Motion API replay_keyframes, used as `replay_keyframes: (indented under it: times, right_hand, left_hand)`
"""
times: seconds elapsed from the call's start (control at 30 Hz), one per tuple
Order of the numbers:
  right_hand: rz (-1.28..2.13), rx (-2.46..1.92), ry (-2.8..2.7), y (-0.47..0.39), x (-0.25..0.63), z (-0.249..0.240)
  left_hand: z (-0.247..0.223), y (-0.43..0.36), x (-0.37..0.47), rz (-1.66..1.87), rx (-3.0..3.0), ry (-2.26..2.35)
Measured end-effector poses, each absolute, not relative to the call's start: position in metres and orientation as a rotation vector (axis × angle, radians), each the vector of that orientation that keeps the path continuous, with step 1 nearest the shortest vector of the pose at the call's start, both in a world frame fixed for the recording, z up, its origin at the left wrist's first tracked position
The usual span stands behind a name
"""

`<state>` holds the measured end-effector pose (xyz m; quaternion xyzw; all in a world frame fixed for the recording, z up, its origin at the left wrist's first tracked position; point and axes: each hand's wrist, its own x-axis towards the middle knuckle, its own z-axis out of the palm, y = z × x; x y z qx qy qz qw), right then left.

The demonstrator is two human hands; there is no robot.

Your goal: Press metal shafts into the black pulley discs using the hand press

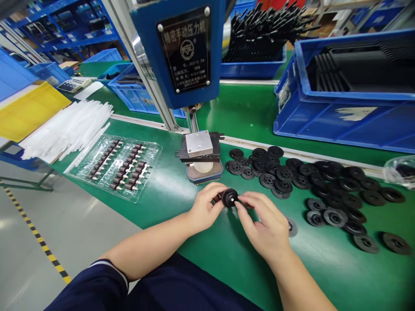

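Note:
My left hand (207,206) is closed around the edge of a small black round part (228,197), held just above the green bench top in front of the press. At its centre shows a small white pin (232,199). Thumb and fingertips of my right hand (264,220) are pinched at that pin from the right. Behind the hands stands a blue hand press (181,97) with a silver metal block (199,143) under its ram. Many flat black discs (285,173) lie loose to the right, and one disc (292,227) is partly hidden by my right hand.
A clear plastic tray (147,151) at left carries rows of dark pieces with white shafts (129,170). White tubes (68,125) are heaped beyond it. Blue bins (340,114) of black parts stand at the back. A clear plastic bag (400,170) lies at the right edge.

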<state>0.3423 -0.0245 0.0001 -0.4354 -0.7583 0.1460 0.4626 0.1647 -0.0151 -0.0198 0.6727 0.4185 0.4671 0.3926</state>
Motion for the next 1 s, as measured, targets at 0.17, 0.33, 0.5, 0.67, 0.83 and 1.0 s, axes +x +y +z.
replay_keyframes:
  times: [0.17,0.33,0.5,0.67,0.83,1.0]
  right_hand:
    - [0.314,-1.064,-1.952,-0.0201,0.3473,-0.0016]
    - [0.291,-1.079,-2.04,-0.0213,0.3487,-0.0024]
    - [0.214,-1.128,-2.038,-0.0257,0.3424,-0.0051]
    - [0.189,-1.19,-1.938,-0.0258,0.3419,-0.0054]
    - [0.31,-1.189,-1.866,-0.0265,0.3425,-0.0027]
    - [0.377,-1.185,-1.84,-0.0266,0.3406,0.0001]
  left_hand:
    - [-0.0213,-0.016,0.1648,1.181,1.76,1.077]
    - [-0.0227,-0.0183,0.1635,1.16,1.819,1.089]
    - [-0.0248,-0.0183,0.1633,1.143,1.828,1.118]
    - [-0.022,-0.0159,0.1645,1.135,1.772,1.143]
    - [-0.0182,-0.0143,0.1633,1.101,1.739,1.153]
    - [-0.0162,-0.0134,0.162,1.082,1.754,1.161]
